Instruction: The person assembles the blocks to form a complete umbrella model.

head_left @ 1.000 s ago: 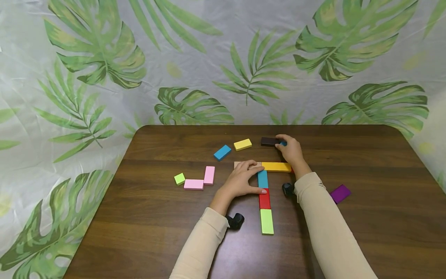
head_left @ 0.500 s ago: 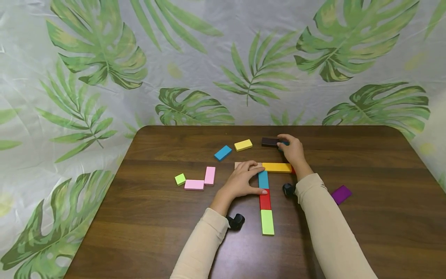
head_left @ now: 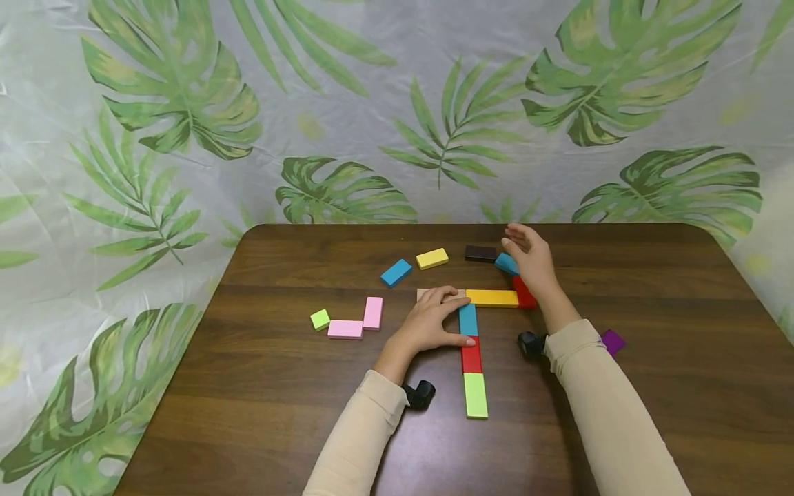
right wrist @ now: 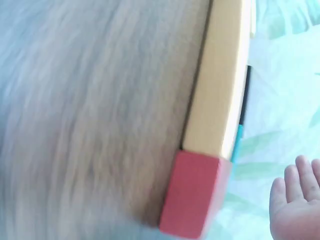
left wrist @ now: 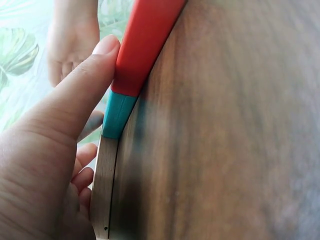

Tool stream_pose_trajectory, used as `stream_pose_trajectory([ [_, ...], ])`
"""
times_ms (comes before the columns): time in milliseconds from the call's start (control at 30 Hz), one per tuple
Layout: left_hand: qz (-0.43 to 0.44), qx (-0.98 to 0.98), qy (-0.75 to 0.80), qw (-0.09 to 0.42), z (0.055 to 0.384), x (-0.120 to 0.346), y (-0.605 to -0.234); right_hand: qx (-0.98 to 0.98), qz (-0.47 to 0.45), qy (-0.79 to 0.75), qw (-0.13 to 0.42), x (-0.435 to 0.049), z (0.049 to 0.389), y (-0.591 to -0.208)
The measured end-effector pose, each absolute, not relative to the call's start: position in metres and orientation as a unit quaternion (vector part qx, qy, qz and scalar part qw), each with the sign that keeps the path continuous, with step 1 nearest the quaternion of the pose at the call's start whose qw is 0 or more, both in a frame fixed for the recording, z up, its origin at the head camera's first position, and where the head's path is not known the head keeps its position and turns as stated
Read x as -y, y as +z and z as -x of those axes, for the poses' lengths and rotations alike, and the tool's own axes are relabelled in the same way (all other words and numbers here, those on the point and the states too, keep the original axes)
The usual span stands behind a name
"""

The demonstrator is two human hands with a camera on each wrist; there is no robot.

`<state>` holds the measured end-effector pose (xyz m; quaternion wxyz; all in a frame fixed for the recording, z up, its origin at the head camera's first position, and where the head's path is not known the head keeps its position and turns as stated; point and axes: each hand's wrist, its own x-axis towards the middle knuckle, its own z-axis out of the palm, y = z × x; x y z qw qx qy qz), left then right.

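Observation:
My left hand lies over a row of flat wooden blocks, thumb at the edge of a red block. Its other fingers stretch across a plain wood block and a teal block. A lime green block ends the row at the near side. My right hand is above the table with nothing in it, fingers extended. Beside it lie a blue block and a second red block, partly hidden by the hand. An orange-yellow block meets that red one; a dark block touches the blue one.
A yellow block and another blue block lie at the back. Two pink blocks and a small lime block are to the left. A purple block shows past the right sleeve. A leaf-patterned cloth hangs behind the table.
My right hand has let go of the blue block and moved up and to the right, uncovering it and the red block. My left hand stays in place.

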<state>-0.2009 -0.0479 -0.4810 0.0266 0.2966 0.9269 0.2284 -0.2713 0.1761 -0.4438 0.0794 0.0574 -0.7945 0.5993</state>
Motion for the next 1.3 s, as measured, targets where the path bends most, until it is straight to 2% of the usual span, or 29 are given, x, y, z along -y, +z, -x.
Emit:
stream_pose_trajectory([
  [333, -0.293, -0.929, 0.224, 0.032, 0.201, 0.048, -0.480, 0.800, -0.089, 0.587, 0.081, -0.189, 0.243, -0.422],
  [600, -0.293, -0.928, 0.229, 0.033, 0.200, 0.048, -0.479, 0.831, -0.097, 0.542, 0.082, -0.209, 0.238, -0.450],
  [967, -0.291, -0.928, 0.229, 0.040, 0.198, 0.048, -0.476, 0.855, -0.105, 0.508, 0.013, -0.228, 0.231, -0.472],
  [1300, -0.290, -0.929, 0.226, 0.043, 0.199, 0.047, -0.477, 0.854, -0.109, 0.508, -0.006, -0.233, 0.233, -0.484],
])
